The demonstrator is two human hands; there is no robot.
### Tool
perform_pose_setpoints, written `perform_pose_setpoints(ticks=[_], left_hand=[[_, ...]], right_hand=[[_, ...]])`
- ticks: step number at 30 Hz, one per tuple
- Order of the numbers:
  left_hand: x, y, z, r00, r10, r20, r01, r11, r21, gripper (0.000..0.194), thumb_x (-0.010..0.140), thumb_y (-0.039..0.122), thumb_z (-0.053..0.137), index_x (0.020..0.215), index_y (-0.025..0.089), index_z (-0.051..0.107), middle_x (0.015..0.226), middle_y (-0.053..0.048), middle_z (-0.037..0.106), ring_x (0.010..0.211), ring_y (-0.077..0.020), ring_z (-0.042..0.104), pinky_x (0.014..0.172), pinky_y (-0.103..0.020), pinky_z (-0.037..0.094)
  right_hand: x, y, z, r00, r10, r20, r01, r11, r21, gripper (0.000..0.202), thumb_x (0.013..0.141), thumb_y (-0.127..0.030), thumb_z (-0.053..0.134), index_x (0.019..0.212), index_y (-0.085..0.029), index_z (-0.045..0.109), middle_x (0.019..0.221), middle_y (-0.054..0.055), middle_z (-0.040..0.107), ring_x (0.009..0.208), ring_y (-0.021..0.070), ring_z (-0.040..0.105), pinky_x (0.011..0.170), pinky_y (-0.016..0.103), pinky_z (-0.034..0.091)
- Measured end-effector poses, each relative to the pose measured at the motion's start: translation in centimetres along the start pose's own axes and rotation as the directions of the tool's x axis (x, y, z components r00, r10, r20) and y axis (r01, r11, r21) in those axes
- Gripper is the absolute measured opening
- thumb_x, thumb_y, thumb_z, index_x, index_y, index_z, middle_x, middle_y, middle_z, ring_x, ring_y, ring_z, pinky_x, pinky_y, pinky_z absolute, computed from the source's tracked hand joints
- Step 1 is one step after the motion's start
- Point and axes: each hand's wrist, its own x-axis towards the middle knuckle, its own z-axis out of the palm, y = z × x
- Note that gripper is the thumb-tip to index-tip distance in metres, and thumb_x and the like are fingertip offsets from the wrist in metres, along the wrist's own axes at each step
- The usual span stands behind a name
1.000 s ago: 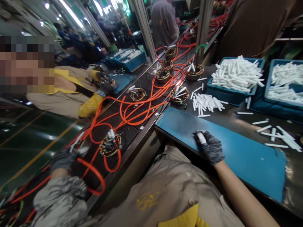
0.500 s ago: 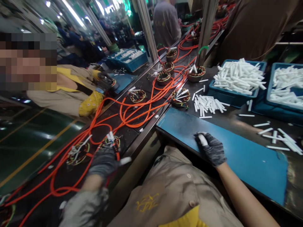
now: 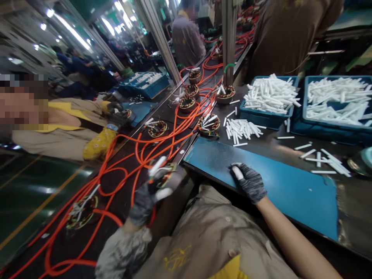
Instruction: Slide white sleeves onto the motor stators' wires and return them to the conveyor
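My left hand [image 3: 142, 203], in a grey glove with a white-covered thumb, grips a wound motor stator [image 3: 167, 176]. The stator is tilted and smeared by motion, with white sleeves [image 3: 157, 166] standing out of its near side. It is held over the inner edge of the black line. My right hand [image 3: 250, 183], gloved the same way, rests on the blue board [image 3: 293, 186]; its fingers are curled together and I see nothing in them. Another stator [image 3: 208, 124] with white sleeves sits just beyond the board's far left corner.
Orange cables [image 3: 139, 149] run along the black line among several stators. A pile of white sleeves [image 3: 242, 130] lies behind the board, near two blue bins [image 3: 266, 118] of sleeves. Across the line a co-worker [image 3: 64, 143] handles a stator; other people stand farther back.
My left hand has lifted the stator off the line and brought it right, toward the blue board. My right hand stays on the board. The view has turned slightly right.
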Motion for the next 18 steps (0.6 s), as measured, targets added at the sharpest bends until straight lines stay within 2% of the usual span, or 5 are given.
perform_pose_setpoints(ticks=[5,10,14,16,18], left_hand=[[9.3,7.3,8.6,0.920,0.385,0.074,-0.356,0.899,-0.255,0.058,0.077,0.034,0.080,0.131,0.019,0.065,0.132,-0.013,0.068,0.122,-0.0294,0.065,0.106,-0.041,0.054],[14.4,11.9,11.6,0.644,0.734,0.215,-0.617,0.665,-0.421,0.047,0.078,0.034,0.078,0.123,0.022,0.069,0.132,-0.011,0.069,0.131,-0.0288,0.058,0.124,-0.048,0.033],[12.1,7.3,7.9,0.814,0.566,0.129,-0.457,0.762,-0.459,0.060,0.083,0.053,0.073,0.133,0.024,0.061,0.137,-0.009,0.065,0.132,-0.0261,0.057,0.116,-0.042,0.042],[10.0,2.3,5.9,0.990,0.136,-0.024,-0.138,0.951,-0.277,0.057,0.089,0.052,0.065,0.137,0.022,0.056,0.135,-0.011,0.065,0.127,-0.0268,0.060,0.111,-0.044,0.046],[7.5,-3.3,4.6,0.963,-0.211,-0.166,0.210,0.977,-0.020,0.056,0.085,0.052,0.067,0.128,0.017,0.061,0.125,-0.015,0.068,0.125,-0.0337,0.059,0.113,-0.052,0.041]], right_hand=[[-0.1,0.6,-0.2,0.982,0.034,-0.185,-0.016,0.995,0.097,0.041,0.094,-0.048,0.053,0.121,-0.020,0.067,0.118,0.011,0.075,0.106,0.0254,0.071,0.101,0.045,0.054],[-0.1,1.4,-2.4,0.891,0.057,-0.451,-0.007,0.994,0.111,0.041,0.095,-0.046,0.051,0.124,-0.020,0.065,0.125,0.013,0.070,0.115,0.0268,0.065,0.107,0.050,0.049],[0.5,0.6,-4.7,0.855,0.092,-0.511,-0.024,0.990,0.138,0.038,0.095,-0.046,0.054,0.118,-0.019,0.068,0.120,0.012,0.071,0.113,0.0283,0.065,0.108,0.054,0.046],[1.1,-0.1,-5.3,0.865,0.052,-0.499,0.025,0.989,0.145,0.038,0.094,-0.046,0.057,0.119,-0.020,0.068,0.119,0.012,0.072,0.111,0.0285,0.066,0.107,0.054,0.047],[1.7,-0.6,-5.4,0.897,-0.010,-0.441,0.082,0.986,0.143,0.039,0.093,-0.046,0.059,0.122,-0.021,0.067,0.122,0.011,0.072,0.113,0.0284,0.066,0.107,0.053,0.048]])
